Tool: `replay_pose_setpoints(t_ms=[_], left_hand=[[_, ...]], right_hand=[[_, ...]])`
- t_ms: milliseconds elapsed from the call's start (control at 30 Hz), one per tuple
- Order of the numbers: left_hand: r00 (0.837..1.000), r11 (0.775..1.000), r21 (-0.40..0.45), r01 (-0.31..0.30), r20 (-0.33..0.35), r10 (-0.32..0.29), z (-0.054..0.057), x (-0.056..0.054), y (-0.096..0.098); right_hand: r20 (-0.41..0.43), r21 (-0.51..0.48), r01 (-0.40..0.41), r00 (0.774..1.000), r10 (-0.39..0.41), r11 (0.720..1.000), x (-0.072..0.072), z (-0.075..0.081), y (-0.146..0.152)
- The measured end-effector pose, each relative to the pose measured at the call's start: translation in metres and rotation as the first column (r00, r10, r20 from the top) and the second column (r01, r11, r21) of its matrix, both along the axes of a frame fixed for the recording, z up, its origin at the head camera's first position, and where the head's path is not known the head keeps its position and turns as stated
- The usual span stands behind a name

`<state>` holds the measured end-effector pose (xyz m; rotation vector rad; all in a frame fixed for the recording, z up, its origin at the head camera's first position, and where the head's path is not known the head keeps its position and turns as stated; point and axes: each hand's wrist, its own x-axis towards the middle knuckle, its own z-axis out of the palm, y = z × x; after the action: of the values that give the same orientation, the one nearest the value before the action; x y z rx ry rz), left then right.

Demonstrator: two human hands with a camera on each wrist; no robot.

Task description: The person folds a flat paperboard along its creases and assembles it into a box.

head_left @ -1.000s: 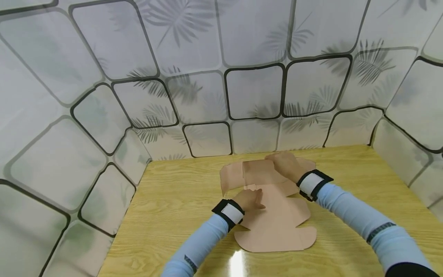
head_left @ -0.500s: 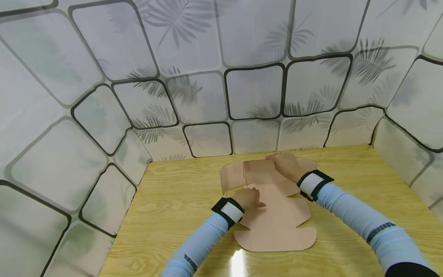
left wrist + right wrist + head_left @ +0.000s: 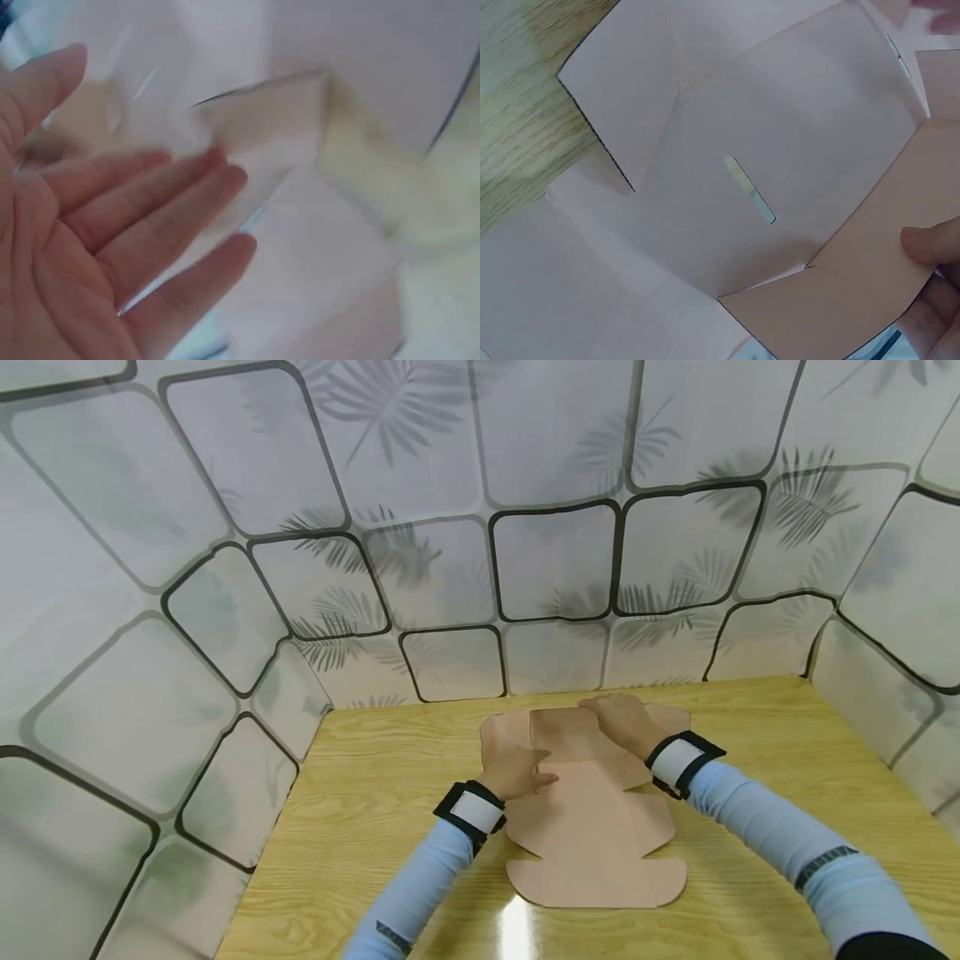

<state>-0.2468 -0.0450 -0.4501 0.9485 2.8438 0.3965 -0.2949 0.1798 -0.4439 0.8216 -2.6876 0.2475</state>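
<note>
An unfolded brown cardboard box (image 3: 592,827), cut with flaps and notches, lies across the table. Its far panel (image 3: 562,732) is bent up along a crease. My right hand (image 3: 622,722) pinches that panel's far edge; in the right wrist view the thumb (image 3: 922,245) lies on its face and the fingers curl behind. My left hand (image 3: 513,772) is over the left flap near the crease. Its fingers are spread and nearly straight in the left wrist view, with the palm (image 3: 52,262) showing and nothing held. A narrow slot (image 3: 739,176) cuts through the middle panel.
The wood-grain table (image 3: 390,802) surrounds the cardboard on all sides. A patterned wall covering (image 3: 551,560) of outlined squares and leaves rises behind the table's far edge and along both sides.
My left hand has moved away from me and slightly left, from the middle panel to the left flap by the crease. The right hand keeps its pinch on the far edge.
</note>
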Motion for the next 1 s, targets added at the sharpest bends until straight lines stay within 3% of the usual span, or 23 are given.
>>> replay_pose_setpoints(t_ms=[100,167,200,267,333,367,400,467,533,633,700,833,900,1000], left_hand=[[0.996,0.978,0.208,-0.023,-0.08,0.041,0.02,-0.003,-0.016],[0.982,0.925,0.369,-0.087,-0.123,0.142,0.029,-0.008,-0.028],[0.971,0.88,0.457,-0.134,-0.117,0.209,0.031,-0.012,-0.034],[0.939,0.757,0.603,-0.251,-0.04,0.343,0.03,-0.021,-0.046],[0.902,0.63,0.692,-0.352,0.071,0.426,0.021,-0.033,-0.057],[0.882,0.582,0.704,-0.406,0.137,0.45,0.015,-0.04,-0.061],[0.862,0.55,0.697,-0.459,0.202,0.464,0.006,-0.045,-0.064],[0.82,0.514,0.649,-0.562,0.352,0.452,-0.012,-0.054,-0.068],[0.767,0.5,0.582,-0.642,0.501,0.401,-0.027,-0.059,-0.068],[0.685,0.491,0.517,-0.701,0.68,0.262,-0.038,-0.057,-0.066],[0.656,0.501,0.514,-0.696,0.738,0.155,-0.04,-0.056,-0.063],[0.652,0.553,0.556,-0.621,0.757,-0.03,-0.038,-0.053,-0.055],[0.661,0.582,0.577,-0.573,0.745,-0.089,-0.038,-0.053,-0.051],[0.69,0.619,0.6,-0.507,0.713,-0.125,-0.038,-0.053,-0.045]], right_hand=[[0.003,-0.006,-0.004,1.0,0.004,1.0,-0.001,-0.001,0.001],[0.002,-0.01,-0.004,1.0,0.004,1.0,-0.002,-0.001,0.002],[0.001,-0.011,-0.005,1.0,0.005,1.0,-0.003,-0.002,0.002],[0.0,-0.01,-0.005,1.0,0.005,1.0,-0.005,-0.002,0.002],[0.0,-0.012,-0.003,1.0,0.003,1.0,-0.006,-0.002,0.003],[0.002,-0.014,-0.001,1.0,0.001,1.0,-0.007,-0.002,0.004],[-0.001,-0.017,0.0,1.0,0.0,1.0,-0.007,-0.002,0.004],[-0.011,-0.024,-0.009,1.0,0.009,1.0,-0.006,-0.003,0.006],[-0.033,-0.036,-0.026,0.999,0.025,0.999,-0.005,-0.006,0.006],[-0.063,-0.043,-0.053,0.997,0.05,0.998,-0.003,-0.011,0.007],[-0.079,-0.044,-0.061,0.995,0.058,0.997,-0.003,-0.012,0.006],[-0.092,-0.042,-0.067,0.994,0.063,0.997,-0.003,-0.012,0.006],[-0.099,-0.045,-0.07,0.993,0.065,0.997,-0.003,-0.011,0.006],[-0.097,-0.028,-0.071,0.993,0.068,0.997,-0.002,-0.012,0.006]])
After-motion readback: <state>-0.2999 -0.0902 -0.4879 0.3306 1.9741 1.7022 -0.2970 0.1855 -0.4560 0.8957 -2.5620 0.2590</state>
